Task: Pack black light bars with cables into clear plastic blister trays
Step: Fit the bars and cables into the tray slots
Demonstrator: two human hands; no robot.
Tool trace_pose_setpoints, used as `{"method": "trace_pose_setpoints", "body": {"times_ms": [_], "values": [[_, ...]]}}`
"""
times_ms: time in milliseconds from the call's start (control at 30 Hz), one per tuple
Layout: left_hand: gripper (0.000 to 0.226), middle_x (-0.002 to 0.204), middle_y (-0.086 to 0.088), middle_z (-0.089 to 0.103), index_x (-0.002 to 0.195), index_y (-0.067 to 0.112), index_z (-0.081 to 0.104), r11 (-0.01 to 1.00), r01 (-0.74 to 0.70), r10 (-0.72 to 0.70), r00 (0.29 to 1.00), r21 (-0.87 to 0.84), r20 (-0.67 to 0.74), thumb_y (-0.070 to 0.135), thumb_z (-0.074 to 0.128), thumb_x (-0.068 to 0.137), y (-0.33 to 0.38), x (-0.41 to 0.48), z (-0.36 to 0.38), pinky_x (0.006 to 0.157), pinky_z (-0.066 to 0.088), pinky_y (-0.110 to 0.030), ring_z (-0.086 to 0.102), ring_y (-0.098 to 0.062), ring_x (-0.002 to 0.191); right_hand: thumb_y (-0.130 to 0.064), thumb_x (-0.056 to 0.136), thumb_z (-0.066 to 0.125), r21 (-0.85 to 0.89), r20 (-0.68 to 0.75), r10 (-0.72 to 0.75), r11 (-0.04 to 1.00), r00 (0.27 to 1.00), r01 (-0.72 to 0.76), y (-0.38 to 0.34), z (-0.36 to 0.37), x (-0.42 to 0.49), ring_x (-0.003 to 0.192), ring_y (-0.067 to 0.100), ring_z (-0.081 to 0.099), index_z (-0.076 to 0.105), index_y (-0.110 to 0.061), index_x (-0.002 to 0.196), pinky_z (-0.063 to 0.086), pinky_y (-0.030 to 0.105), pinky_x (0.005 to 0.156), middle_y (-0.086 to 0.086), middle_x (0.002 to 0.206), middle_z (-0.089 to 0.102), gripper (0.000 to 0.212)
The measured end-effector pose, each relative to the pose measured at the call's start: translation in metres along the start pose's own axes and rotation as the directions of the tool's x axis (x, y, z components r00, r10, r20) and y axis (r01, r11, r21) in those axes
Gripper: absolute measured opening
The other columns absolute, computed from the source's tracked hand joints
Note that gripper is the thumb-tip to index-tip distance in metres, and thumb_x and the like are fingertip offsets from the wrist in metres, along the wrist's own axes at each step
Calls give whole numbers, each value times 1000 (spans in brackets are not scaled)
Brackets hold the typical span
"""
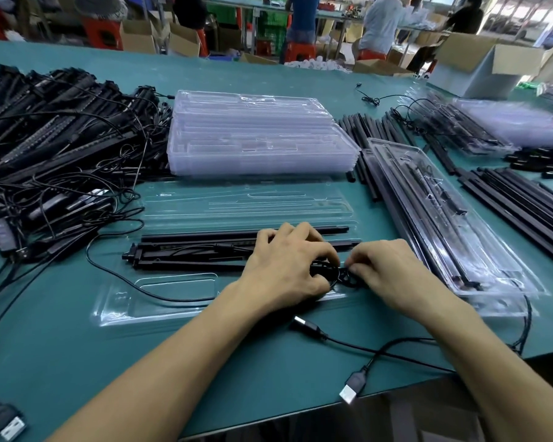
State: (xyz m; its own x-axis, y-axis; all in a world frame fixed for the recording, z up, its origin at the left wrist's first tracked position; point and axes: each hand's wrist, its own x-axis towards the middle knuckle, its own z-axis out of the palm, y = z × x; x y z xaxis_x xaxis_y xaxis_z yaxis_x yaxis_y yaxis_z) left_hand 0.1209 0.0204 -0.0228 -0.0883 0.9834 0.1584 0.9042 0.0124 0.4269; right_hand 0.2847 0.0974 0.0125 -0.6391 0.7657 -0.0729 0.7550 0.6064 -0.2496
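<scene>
The left grip point(288, 266) curls over a coiled cable point(336, 277) and the right grip point(393, 272) pinches it — both clamped on it. The cable lies beside the light bars point(198, 253) in the blister tray point(160, 303) on the desk point(77, 362).

The left hand point(288, 266) and right hand point(391, 271) cover most of the coiled cable point(344, 276) they pinch, and the left hand also hides a stretch of the bars point(189, 253). The bar pile point(45, 122) runs off the left edge; the far-right trays point(517, 122) are blurred.
</scene>
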Motion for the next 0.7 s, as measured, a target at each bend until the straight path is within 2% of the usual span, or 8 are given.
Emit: {"method": "trace_pose_setpoints", "body": {"times_ms": [100,167,233,300,400,500,567,700], "values": [[34,118,21,46,109,51,65,999,-17,17,1000,-34,-6,42,59,76,-3,-2,1,105,21,-33,36,-7,114,-23,91,65,15,-60,-43,999,997,44,4,4,-12,94,21,65,76,-26,95,50,34,84,-4,90,74,12],[34,113,17,44,109,48,69,999,-41,40,998,-30,-44,40,62,77,-3,-2,2,99,22,-29,33,-8,109,-34,93,60,-28,-95,-87,996,992,85,4,12,-18,90,25,63,73,-26,92,48,36,77,-5,77,69,15],[33,105,16,45,110,45,70,998,-56,57,996,13,-74,39,61,78,-1,-3,3,94,23,-30,34,-10,102,-44,92,60,46,-131,-80,995,988,87,5,15,-16,89,25,61,71,-31,105,47,37,80,-8,69,62,22],[34,102,15,51,114,43,69,997,-58,61,996,46,-61,38,59,81,1,-4,2,93,27,-33,41,-12,100,-46,87,67,137,-117,-50,988,992,66,4,12,-10,85,18,60,67,-38,116,46,32,77,-11,66,64,30],[35,102,10,56,115,36,71,998,-69,69,997,4,-40,34,61,82,3,-6,1,89,39,-33,50,-15,99,-45,82,73,104,-69,-50,993,996,57,1,10,-4,73,12,57,69,-45,108,40,28,66,-9,66,63,27],[28,103,10,55,105,28,73,993,-36,23,993,-111,-114,32,66,78,2,-9,0,80,45,-29,55,-14,94,-43,80,76,141,-76,-54,988,996,64,4,11,-6,79,14,59,71,-44,110,48,32,75,-9,75,61,31],[27,104,10,55,103,25,72,992,-24,9,993,-121,-120,32,66,77,1,-10,0,82,47,-30,53,-12,97,-45,84,71,93,-99,-82,991,992,92,4,15,-11,88,17,57,66,-48,116,48,36,79,-8,82,56,32],[25,101,7,58,101,20,74,996,-31,22,994,-80,-111,32,64,81,0,-8,0,87,48,-36,46,-14,100,-53,92,55,-136,-99,-114,986,989,100,-1,15,-18,95,22,59,53,-56,125,47,34,70,-10,87,48,34]]}}
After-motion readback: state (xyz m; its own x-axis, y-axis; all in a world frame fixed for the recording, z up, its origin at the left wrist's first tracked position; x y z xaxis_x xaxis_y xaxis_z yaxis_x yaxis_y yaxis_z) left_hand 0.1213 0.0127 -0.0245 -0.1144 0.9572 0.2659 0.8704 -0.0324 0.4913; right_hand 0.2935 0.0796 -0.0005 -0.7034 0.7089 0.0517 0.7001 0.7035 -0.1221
